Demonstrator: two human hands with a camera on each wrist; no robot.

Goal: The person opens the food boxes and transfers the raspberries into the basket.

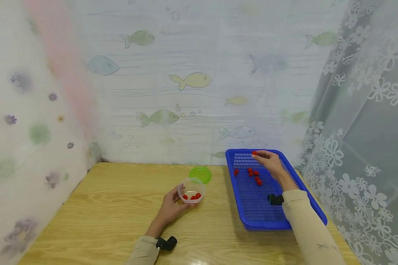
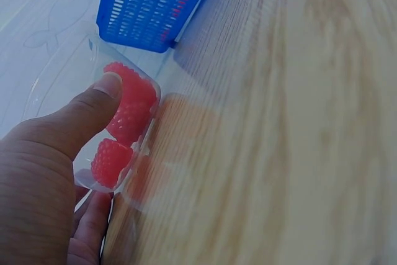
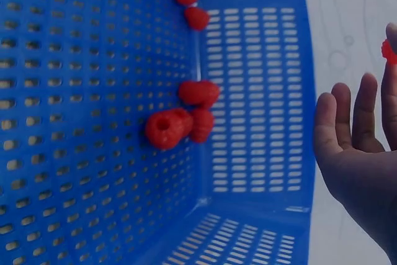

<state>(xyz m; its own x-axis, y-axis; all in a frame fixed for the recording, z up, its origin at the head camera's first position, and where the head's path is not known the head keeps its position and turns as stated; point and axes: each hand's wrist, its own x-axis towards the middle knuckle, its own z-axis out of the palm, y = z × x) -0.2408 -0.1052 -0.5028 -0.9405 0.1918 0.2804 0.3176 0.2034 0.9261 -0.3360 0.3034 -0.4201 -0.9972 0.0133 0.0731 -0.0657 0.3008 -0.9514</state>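
Note:
A clear plastic container (image 1: 189, 187) stands near the middle of the table, with 3 red raspberries (image 1: 198, 195) visible at its bottom. My left hand (image 1: 170, 207) grips its side; in the left wrist view the thumb (image 2: 93, 100) lies along the wall and other fingers show lower down. My right hand (image 1: 268, 162) is raised over the far part of the blue basket (image 1: 252, 209), pinching one raspberry (image 1: 254, 152) between thumb and fingertip. Several more raspberries (image 3: 164, 130) lie at the basket's far end, some bunched together.
A round green lid (image 1: 202, 174) lies just behind the container. The basket's raised slotted walls stand on the right of the wooden table (image 1: 119, 198). A fish-patterned curtain (image 1: 192, 110) hangs along the back, with other curtains at both sides.

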